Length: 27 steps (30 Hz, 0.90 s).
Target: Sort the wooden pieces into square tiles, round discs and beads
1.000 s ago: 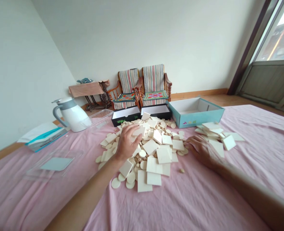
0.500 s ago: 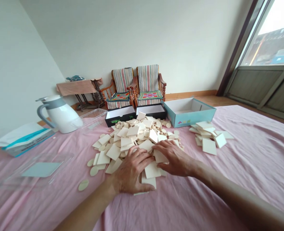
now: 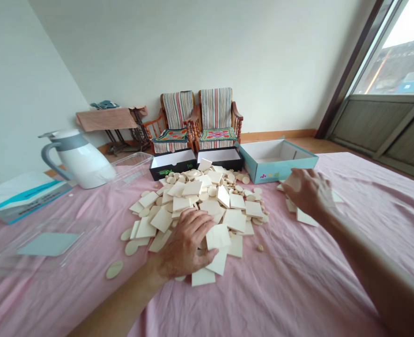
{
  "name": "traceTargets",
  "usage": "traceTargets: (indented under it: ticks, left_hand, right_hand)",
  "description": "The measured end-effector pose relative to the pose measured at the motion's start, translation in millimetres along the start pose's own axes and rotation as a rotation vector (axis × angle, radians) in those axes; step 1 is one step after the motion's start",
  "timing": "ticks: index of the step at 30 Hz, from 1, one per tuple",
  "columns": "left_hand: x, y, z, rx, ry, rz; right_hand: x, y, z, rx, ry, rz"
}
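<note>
A big heap of pale wooden squares and discs (image 3: 193,188) lies on the pink cloth. My left hand (image 3: 188,241) rests on the heap's near side, fingers bent and thumb apart, beside a square piece (image 3: 218,237). Whether its fingertips grip a piece is hidden. Over on the right, my right hand (image 3: 307,192) is above a smaller pile of squares (image 3: 306,218), blurred by motion; what its fingers hold, if anything, cannot be made out. One small round bit (image 3: 260,248) lies apart on the cloth.
Behind the heap stand two black boxes (image 3: 173,164) and a light blue box (image 3: 280,174). At left are a white and grey jug (image 3: 84,161), a blue and white package (image 3: 29,201) and clear plastic trays (image 3: 48,244). Two chairs (image 3: 217,117) stand beyond.
My right hand has left the heap and moved right to the smaller pile. My left hand stays at the heap, slightly shifted. The view has turned a little.
</note>
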<state>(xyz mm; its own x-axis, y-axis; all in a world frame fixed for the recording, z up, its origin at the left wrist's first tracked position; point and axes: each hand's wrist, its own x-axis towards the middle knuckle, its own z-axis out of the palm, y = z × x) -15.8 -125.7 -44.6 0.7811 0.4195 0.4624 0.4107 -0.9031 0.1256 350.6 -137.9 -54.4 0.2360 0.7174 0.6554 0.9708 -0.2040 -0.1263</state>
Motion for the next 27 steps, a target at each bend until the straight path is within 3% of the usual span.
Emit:
traceTargets:
  ticks: [3, 6, 8, 10, 13, 15, 20, 27]
  left_hand:
    - [0.2, -0.7, 0.3, 0.006, -0.004, -0.001]
    - [0.2, -0.9, 1.8, 0.002, -0.008, 0.000]
    - [0.1, -1.1, 2.8, 0.000, -0.005, 0.001]
    - [0.0, -1.3, 3.5, 0.001, 0.004, -0.001]
    - [0.2, -1.4, 4.1, 0.020, 0.033, -0.006]
    - [0.5, -1.4, 4.4, 0.041, 0.058, -0.013]
    - [-0.4, -1.5, 6.3, 0.069, 0.090, -0.029]
    - [-1.6, -3.8, 8.5, 0.124, 0.044, -0.016]
  right_hand:
    - [5.8, 31.3, -2.2, -0.089, -0.050, 0.164]
    - [6.8, 37.9, -1.8, -0.065, -0.061, 0.210]
    - [5.5, 25.4, -0.6, -0.002, 0.008, 0.155]
    - [1.3, 2.9, 1.0, 0.134, -0.001, 0.032]
    - [-11.4, -35.0, 4.0, 0.397, -0.216, -0.204]
    - [-21.6, -53.6, 5.7, 0.452, -0.352, -0.307]
    - [-35.0, -67.3, 7.7, 0.392, -0.480, -0.302]
    - [-35.4, -68.7, 14.2, 0.431, -0.472, -0.249]
